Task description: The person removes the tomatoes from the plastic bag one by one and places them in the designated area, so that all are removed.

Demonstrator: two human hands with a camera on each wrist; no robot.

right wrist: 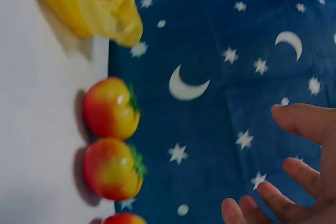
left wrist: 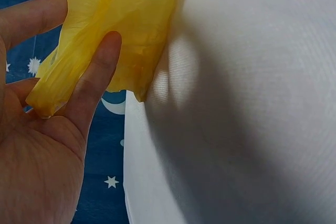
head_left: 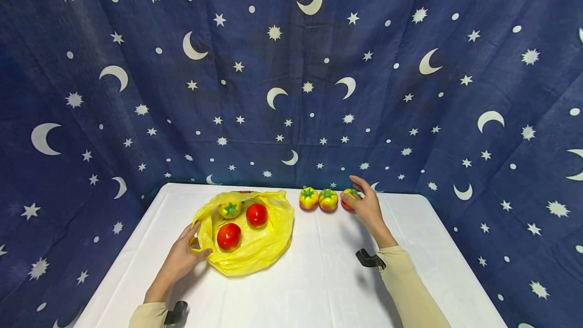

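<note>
A yellow plastic bag [head_left: 268,249] lies with its mouth spread wide. Inside it are two red tomatoes [head_left: 229,237] and a yellow-red one [head_left: 230,210] with a green star-shaped top. My left hand [head_left: 182,254] holds the bag's left edge, the thumb on one side of the plastic [left wrist: 118,35] and the fingers on the other. Toward the back edge, two yellow-red tomatoes [head_left: 308,199] sit side by side. A third tomato [head_left: 348,202] stands just right of them, partly hidden by my right hand [head_left: 366,206], whose fingers are spread above it and grip nothing.
A white cloth covers the table [head_left: 319,277]. Right behind its back edge hangs a dark blue curtain [head_left: 300,115] with moons and stars, which also runs along both sides. The row of tomatoes sits close to that back edge.
</note>
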